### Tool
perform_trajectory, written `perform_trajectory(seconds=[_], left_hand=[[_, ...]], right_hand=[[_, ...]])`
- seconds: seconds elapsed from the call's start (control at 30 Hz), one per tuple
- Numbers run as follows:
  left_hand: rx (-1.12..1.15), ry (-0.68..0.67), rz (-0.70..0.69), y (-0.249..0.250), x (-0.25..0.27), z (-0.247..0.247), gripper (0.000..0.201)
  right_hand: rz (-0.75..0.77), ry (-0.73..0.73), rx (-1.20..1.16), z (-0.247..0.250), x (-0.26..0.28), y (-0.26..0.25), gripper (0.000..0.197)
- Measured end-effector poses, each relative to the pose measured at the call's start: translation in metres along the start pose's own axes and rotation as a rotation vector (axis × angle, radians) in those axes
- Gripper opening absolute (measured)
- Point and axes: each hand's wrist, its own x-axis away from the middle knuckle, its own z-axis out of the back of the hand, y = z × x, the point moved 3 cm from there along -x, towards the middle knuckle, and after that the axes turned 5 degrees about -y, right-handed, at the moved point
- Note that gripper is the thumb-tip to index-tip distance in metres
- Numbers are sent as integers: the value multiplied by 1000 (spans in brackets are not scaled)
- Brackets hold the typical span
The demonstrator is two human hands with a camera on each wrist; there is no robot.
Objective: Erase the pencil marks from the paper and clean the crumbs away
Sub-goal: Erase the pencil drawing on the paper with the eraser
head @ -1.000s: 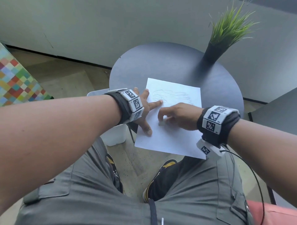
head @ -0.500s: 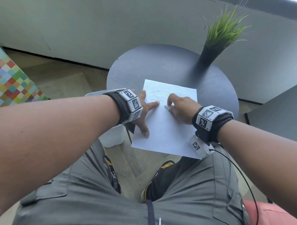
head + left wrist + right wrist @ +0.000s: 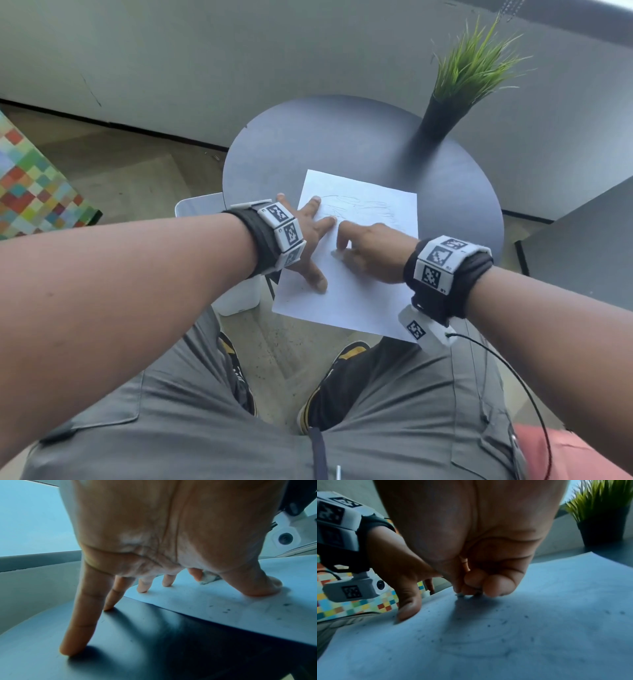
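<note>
Paper [image 3: 346,301] is lying flat on the round table [image 3: 342,137], left hand [image 3: 308,240] splaying open to pin its left edge, while the right hand [image 3: 373,253] – pinching a small eraser [image 3: 208,578] – is rubbing just below the remaining pencil marks [image 3: 363,209] – which are lying up-sheet from it.

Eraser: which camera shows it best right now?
Left wrist view: the white eraser shows side-on against the paper. In the head view only its tip shows under the right hand; the right wrist view mostly hides it behind curled fingers.

A round dark table [image 3: 342,137] stands on a wood floor [image 3: 120,171] by a grey wall [image 3: 239,51].
</note>
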Motion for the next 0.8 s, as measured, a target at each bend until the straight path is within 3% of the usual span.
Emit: perform_trajectory(seconds=[0.17, 0.3, 0.43, 0.47, 0.6, 0.63, 0.73, 0.8], left_hand=[[20, -25, 7, 2, -2, 1, 127], [27, -37, 4, 2, -5, 1, 129], [-16, -44, 13, 4, -5, 3, 125], [-19, -44, 7, 4, -6, 2, 125], [-25, -12, -34, 2, -10, 0, 125], [-40, -4, -40, 2, -11, 0, 126], [-45, -6, -39, 2, -12, -3, 127], [-29, -18, -55, 1, -11, -5, 128]], right_hand=[[-190, 162, -33, 15, -4, 20, 20], [67, -3, -14, -7, 6, -5, 23], [-214, 162, -19, 15, -1, 29, 18], [-224, 169, -10, 14, 0, 28, 17], [105, 32, 31, -13, 9, -4, 18], [100, 25, 32, -11, 9, -1, 16], [-186, 167, -44, 11, -1, 31, 17], [-207, 192, -22, 9, -1, 31, 17]])
